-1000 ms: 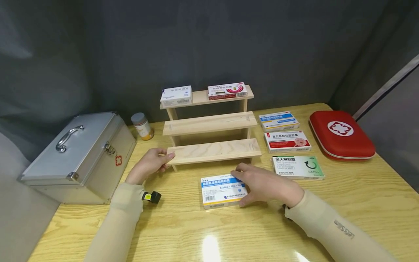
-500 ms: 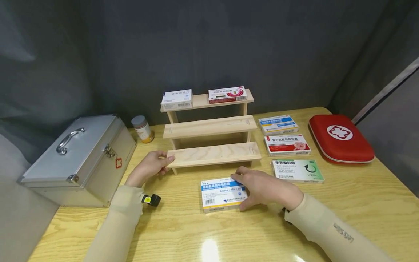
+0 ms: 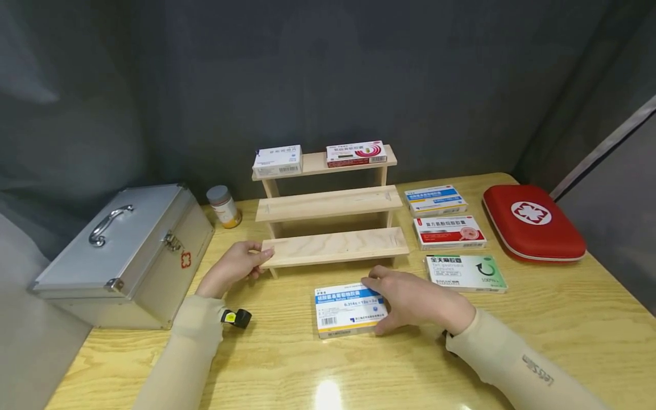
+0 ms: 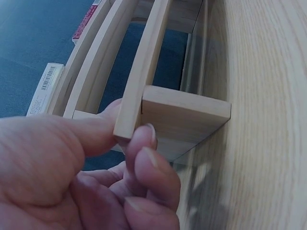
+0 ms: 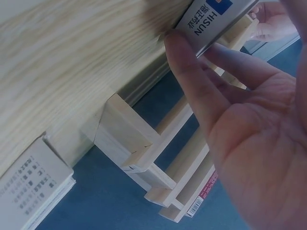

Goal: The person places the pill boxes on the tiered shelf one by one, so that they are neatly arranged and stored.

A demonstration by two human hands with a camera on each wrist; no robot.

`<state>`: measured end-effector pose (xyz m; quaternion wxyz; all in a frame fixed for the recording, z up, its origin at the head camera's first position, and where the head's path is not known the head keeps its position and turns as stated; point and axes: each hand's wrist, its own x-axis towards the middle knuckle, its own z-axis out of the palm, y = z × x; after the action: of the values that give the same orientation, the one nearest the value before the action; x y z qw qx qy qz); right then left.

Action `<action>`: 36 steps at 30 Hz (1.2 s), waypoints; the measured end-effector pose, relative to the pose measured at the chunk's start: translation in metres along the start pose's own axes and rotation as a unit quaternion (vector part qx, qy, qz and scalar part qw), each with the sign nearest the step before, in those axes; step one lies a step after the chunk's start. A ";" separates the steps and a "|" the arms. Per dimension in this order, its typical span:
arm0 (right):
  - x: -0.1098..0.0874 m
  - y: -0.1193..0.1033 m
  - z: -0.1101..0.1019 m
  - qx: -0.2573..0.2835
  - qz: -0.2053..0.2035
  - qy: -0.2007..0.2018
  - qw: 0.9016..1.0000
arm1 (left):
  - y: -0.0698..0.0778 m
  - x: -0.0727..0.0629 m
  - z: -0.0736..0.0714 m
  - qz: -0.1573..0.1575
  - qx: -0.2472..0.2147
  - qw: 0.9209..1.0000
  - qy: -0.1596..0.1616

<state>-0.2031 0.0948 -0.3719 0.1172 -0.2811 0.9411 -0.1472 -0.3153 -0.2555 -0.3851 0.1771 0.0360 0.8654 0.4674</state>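
Observation:
A three-tier wooden display stand (image 3: 333, 247) stands at the middle of the table. My left hand (image 3: 238, 263) pinches the left end of its lowest board between thumb and fingers, as the left wrist view shows up close. In front of the stand lies a flat white-and-blue medicine box (image 3: 343, 310) with a yellow stripe. My right hand (image 3: 410, 302) grips that box at its right end, thumb on the near side and fingers on the far side. On the top tier sit a white medicine box (image 3: 278, 160) and a white-and-red medicine box (image 3: 356, 154).
Right of the stand lie a blue-and-white box (image 3: 435, 200), a red-and-white box (image 3: 449, 232) and a green-and-white box (image 3: 465, 273). Beyond them is a red first-aid case (image 3: 533, 222). A silver metal case (image 3: 123, 256) and a grey-capped bottle (image 3: 224, 206) stand at left.
The whole head view has shifted slightly, so everything appears a little lower. Both hands keep their holds on the board and the box, with no clear movement of either.

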 end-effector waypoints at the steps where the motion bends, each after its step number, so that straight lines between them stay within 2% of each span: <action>1: 0.000 0.000 0.000 -0.001 -0.003 0.002 1.000 | 0.000 0.000 0.000 0.001 -0.001 1.000 0.000; 13: 0.004 0.000 0.000 -0.013 -0.020 0.013 1.000 | -0.003 -0.001 -0.003 0.014 -0.022 1.000 -0.007; 19: 0.002 0.001 0.001 -0.017 -0.018 0.014 1.000 | -0.002 0.000 -0.001 0.010 -0.015 1.000 -0.006; 27: -0.002 0.002 0.004 -0.004 -0.027 0.025 0.999 | -0.009 0.003 0.003 0.005 -0.029 1.000 -0.008; 36: -0.002 0.001 0.000 -0.016 -0.048 0.041 0.998 | -0.008 0.004 -0.001 0.004 -0.029 1.000 -0.006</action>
<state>-0.2025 0.0969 -0.3718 0.0668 -0.3213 0.9328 -0.1492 -0.3190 -0.2595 -0.3921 0.1816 0.0375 0.8502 0.4928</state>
